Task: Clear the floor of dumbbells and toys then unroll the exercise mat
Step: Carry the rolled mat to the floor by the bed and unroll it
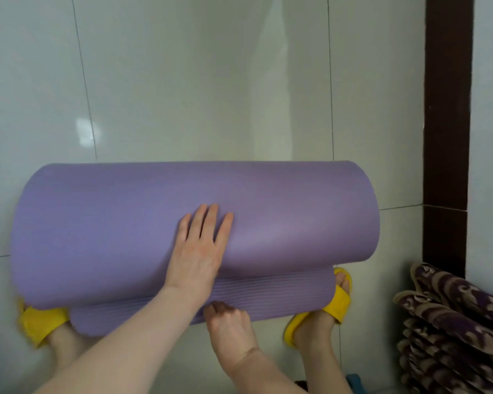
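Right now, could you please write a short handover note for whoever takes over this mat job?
Left hand: flat and open on top of the purple mat roll.
Right hand: gripping the ribbed loose edge near the yellow slippers.
Mat: lying across the tiled floor, almost fully rolled.
Done: no dumbbells or toys in view ahead.
Left: hold the edge down and push the roll away until flat.
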